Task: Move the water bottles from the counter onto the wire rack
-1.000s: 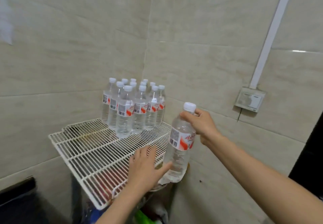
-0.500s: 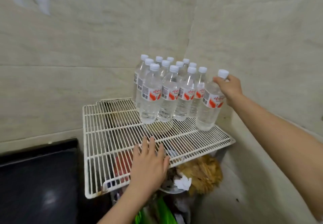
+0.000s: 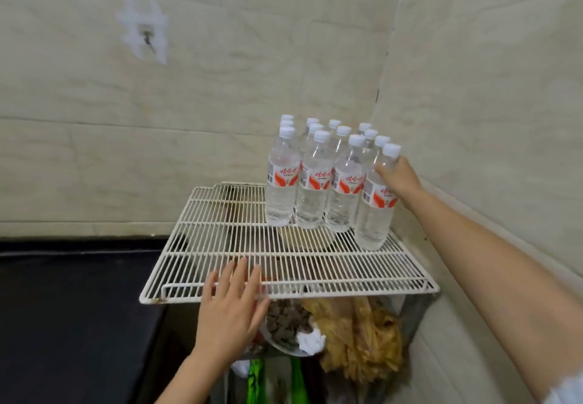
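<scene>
A white wire rack [image 3: 239,242] juts out from the tiled corner. Several clear water bottles [image 3: 314,182] with white caps and red-and-white labels stand packed at its back right. My right hand [image 3: 398,179] grips the neck of the rightmost front bottle [image 3: 375,211], which stands upright on the rack beside the group. My left hand [image 3: 232,312] lies flat with fingers spread on the rack's front edge, holding nothing.
Tiled walls meet in a corner behind the bottles. A black counter [image 3: 72,315] lies to the left, lower than the rack. Under the rack sit a bowl of scraps [image 3: 288,324], crumpled tissue and yellow-brown waste [image 3: 362,331].
My right hand carried the bottle from in front of the rack up to the right end of the group, where it now stands. The view turned right. My left hand stayed on the rack's front.
</scene>
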The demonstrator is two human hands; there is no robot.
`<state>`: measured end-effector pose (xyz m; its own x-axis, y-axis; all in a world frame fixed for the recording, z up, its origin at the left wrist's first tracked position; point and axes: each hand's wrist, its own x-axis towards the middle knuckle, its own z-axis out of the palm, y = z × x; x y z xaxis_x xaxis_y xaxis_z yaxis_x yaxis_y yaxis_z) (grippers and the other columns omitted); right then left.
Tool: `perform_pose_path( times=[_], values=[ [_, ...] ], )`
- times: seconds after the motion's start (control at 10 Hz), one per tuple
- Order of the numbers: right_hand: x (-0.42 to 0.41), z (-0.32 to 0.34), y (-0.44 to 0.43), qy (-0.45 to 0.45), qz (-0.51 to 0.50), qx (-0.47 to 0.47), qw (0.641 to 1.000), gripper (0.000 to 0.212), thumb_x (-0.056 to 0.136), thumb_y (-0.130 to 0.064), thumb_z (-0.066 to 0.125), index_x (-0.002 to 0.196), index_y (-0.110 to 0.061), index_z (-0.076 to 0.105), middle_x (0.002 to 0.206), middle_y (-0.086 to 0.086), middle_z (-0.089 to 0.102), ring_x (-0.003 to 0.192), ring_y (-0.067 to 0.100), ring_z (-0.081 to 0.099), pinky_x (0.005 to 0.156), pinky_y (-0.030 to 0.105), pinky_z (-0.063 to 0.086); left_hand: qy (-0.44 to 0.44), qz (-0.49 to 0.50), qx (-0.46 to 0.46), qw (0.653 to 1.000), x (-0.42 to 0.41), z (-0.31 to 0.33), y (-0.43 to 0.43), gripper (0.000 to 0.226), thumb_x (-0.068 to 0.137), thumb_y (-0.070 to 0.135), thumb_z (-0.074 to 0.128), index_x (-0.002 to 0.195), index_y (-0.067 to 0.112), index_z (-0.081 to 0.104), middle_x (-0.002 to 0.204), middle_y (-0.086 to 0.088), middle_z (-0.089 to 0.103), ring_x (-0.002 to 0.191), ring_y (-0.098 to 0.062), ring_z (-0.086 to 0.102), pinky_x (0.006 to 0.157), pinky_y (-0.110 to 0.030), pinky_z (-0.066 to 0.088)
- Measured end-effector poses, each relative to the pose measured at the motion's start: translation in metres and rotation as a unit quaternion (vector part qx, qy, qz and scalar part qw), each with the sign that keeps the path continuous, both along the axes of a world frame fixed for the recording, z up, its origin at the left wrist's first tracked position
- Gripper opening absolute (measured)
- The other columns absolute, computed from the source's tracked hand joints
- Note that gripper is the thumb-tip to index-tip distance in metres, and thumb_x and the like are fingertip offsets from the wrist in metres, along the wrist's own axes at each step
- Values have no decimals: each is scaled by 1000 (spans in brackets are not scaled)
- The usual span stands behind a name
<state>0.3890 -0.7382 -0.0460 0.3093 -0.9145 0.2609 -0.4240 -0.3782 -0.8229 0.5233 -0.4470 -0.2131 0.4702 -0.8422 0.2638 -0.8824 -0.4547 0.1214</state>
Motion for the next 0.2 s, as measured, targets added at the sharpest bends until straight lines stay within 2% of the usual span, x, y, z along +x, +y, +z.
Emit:
perform_pose_path(
  times=[0.1,0.2],
  values=[
    [-7,-9,-10,30,3,-14,999,57,62,-45,51,111,-17,56,111,15,65,100,32,63,91,49,50,-42,15,-30,999,-2,-6,3,60,91,55,8,125,20,44,126,-10,61,114,-31,59,101,-43,23],
    [-19,11,18,-16,-51,-9,999,71,74,-45,57,133,-10,39,136,20,45,123,35,46,102,46,40,-38,31,-21,999,-8,-9,2,61,90,57,7,127,21,42,127,-8,60,112,-29,59,104,-41,16]
  ],
)
